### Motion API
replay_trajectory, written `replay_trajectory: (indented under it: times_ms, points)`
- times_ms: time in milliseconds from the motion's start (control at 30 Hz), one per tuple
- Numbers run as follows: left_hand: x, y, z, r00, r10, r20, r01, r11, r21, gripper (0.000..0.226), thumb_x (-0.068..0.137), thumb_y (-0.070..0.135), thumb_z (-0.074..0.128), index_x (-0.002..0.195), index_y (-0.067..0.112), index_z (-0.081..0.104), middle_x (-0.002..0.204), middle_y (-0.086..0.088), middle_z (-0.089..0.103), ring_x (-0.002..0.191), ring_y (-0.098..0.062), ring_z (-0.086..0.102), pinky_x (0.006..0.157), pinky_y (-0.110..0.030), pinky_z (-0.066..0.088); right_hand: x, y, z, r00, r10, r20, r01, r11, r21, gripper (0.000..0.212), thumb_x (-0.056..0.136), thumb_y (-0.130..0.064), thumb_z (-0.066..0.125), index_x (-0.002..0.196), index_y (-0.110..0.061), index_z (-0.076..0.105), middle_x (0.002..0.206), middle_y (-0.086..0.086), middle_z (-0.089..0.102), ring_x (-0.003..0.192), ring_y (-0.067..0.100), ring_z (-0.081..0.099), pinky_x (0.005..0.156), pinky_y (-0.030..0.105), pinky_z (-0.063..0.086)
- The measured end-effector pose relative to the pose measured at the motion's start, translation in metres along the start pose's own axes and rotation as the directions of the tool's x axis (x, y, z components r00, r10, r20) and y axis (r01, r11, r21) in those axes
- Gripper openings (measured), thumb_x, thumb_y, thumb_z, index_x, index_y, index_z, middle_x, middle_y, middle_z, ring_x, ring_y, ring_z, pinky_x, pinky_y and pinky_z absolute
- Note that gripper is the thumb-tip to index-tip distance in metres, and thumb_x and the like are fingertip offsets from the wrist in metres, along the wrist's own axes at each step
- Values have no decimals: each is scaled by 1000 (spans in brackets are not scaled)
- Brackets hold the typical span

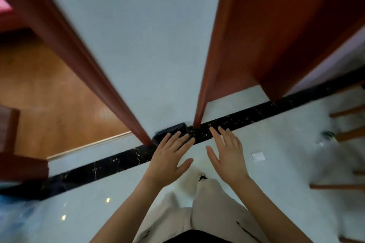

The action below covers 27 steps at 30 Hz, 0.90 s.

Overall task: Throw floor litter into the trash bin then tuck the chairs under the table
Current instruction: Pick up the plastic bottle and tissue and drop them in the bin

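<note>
Left hand (170,157) and right hand (227,156) hover empty, fingers spread wide, over the black floor strip (98,167). A white paper scrap (258,156) lies on the floor just right of the hands, on the near side of that strip. Litter pickup seems to be the step in hand; the next move likely calls for reaching right and pinching the scrap.

1. A pale grey-white wall (158,35) was seen between two reddish-brown wooden uprights, a left door frame (79,61) and a right door frame (256,35).
2. A glossy white tiled floor (88,203) was bordered by a black marble strip (110,162) flecked with gold.
3. An orange-brown wooden floor (59,94) was seen beyond the left door frame.
4. Small bright light reflections (108,200) were caught in the tiles.
</note>
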State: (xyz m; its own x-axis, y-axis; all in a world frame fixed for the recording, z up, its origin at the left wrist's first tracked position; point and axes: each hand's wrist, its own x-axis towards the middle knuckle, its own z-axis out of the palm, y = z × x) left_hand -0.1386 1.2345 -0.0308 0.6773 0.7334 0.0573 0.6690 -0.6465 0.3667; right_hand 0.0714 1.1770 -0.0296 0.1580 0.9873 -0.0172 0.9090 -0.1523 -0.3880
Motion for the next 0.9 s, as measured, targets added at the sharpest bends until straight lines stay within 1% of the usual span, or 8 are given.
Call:
replay_trajectory:
  times_ms: [67, 200, 333, 467, 600, 733, 900]
  points:
    - [-9, -1, -3, 998, 57, 4, -57, 998, -38, 53, 98, 48, 39, 146, 27, 36, 148, 5, 42, 143, -14, 24, 119, -36, 12, -29, -4, 3, 993, 111, -27, -110, 993, 37, 60, 98, -52, 27, 151, -24, 32, 152, 10, 40, 143, 33, 30, 114, 53, 29]
    - [-14, 1, -14, 983, 180, -45, -184, 972, -148, 51, 97, 45, 40, 142, 21, 44, 142, 4, 49, 139, -16, 34, 114, -39, 25, -79, -6, -3, 943, 315, -108, -309, 948, 69, 59, 98, -52, 28, 150, -25, 32, 151, 8, 42, 141, 32, 34, 113, 50, 30]
    - [-3, 8, -12, 949, 313, -22, -313, 938, -151, 52, 98, 46, 37, 142, 20, 45, 142, 4, 50, 137, -14, 36, 114, -39, 27, -121, -1, -15, 861, 473, -189, -465, 881, 86, 59, 98, -50, 30, 148, -21, 38, 147, 10, 46, 138, 33, 39, 111, 50, 34]
    - [17, 34, -7, 920, 393, 0, -385, 901, -201, 51, 96, 44, 40, 140, 20, 47, 140, 3, 51, 134, -15, 41, 111, -39, 31, -159, 14, -27, 760, 599, -252, -589, 799, 123, 59, 97, -49, 31, 145, -16, 42, 144, 12, 49, 135, 34, 42, 110, 49, 35]
    - [43, 69, 12, 879, 474, 59, -449, 861, -238, 50, 96, 42, 43, 141, 20, 46, 142, 5, 49, 134, -13, 39, 111, -39, 32, -190, 42, -38, 650, 702, -291, -686, 707, 173, 59, 96, -49, 31, 145, -18, 41, 144, 11, 49, 135, 32, 42, 109, 48, 36]
    - [79, 112, 38, 826, 550, 121, -508, 821, -261, 52, 98, 45, 38, 143, 20, 43, 144, 5, 46, 137, -12, 34, 112, -38, 30, -208, 83, -54, 551, 771, -319, -748, 626, 222, 59, 96, -51, 30, 145, -20, 40, 146, 9, 48, 136, 30, 41, 110, 46, 35]
    - [135, 180, 71, 787, 595, 166, -551, 797, -247, 53, 97, 46, 35, 143, 20, 43, 144, 4, 46, 137, -12, 34, 112, -39, 31, -213, 154, -74, 489, 807, -332, -775, 576, 259, 59, 96, -52, 29, 145, -21, 40, 147, 8, 46, 136, 29, 40, 111, 46, 35]
